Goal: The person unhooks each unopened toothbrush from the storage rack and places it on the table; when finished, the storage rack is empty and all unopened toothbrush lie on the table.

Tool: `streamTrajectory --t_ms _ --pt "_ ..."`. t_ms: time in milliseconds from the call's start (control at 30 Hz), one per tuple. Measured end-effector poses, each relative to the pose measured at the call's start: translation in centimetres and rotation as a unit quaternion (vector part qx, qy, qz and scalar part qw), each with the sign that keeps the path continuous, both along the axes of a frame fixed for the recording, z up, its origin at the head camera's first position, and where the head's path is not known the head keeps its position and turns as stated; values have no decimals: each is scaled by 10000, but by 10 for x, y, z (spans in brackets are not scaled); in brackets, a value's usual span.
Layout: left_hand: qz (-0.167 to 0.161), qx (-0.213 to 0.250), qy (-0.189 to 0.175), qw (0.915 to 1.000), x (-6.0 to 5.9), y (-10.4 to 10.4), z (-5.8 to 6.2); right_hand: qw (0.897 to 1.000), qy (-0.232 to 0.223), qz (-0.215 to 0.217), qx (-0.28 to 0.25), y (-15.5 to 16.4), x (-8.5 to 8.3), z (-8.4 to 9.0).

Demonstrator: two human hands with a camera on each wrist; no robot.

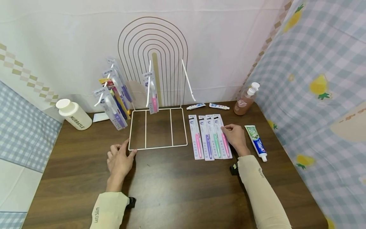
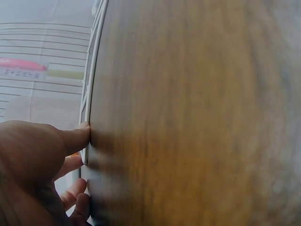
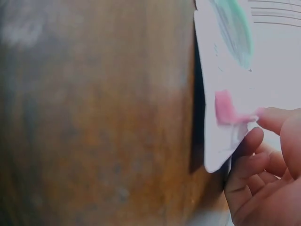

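Observation:
A white wire display rack (image 1: 158,147) stands on the table, its hooks carrying packaged toothbrushes. My left hand (image 1: 120,160) holds its front left corner between thumb and index finger, the other fingers loosely bent; the left wrist view shows the thumb on the bar (image 2: 88,108). Right of the rack lie several toothbrushes in clear-and-white packs, among them a purple one (image 1: 209,146) and a green one (image 1: 217,144). My right hand (image 1: 235,136) pinches the edge of the rightmost pack, a pink toothbrush (image 1: 226,144). In the right wrist view that pack (image 3: 211,146) is tilted.
A white bottle (image 1: 75,115) and a white tube (image 1: 100,117) stand and lie left of the rack. Two small toothpaste tubes (image 1: 196,106) lie behind the packs. A pump bottle (image 1: 244,101) and a large toothpaste tube (image 1: 256,141) are at the right.

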State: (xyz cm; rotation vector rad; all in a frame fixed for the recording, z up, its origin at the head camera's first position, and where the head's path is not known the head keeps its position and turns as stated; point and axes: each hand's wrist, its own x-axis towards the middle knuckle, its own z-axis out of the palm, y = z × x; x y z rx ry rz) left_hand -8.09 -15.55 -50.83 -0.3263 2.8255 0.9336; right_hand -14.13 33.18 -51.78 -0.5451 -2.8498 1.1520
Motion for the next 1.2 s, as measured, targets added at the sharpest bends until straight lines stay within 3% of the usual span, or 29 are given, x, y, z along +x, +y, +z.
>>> streamTrajectory --t_ms 700,933,1200 --pt "18 7 38 10000 2 -7 1 9996 179 -83 213 -15 -3 4" --pt "-8 42 53 10000 -1 -3 -2 9967 791 -56 -191 -45 -13 23" --pt "40 57 77 9999 -1 -1 0 9782 1552 688 -1200 -104 -36 55"
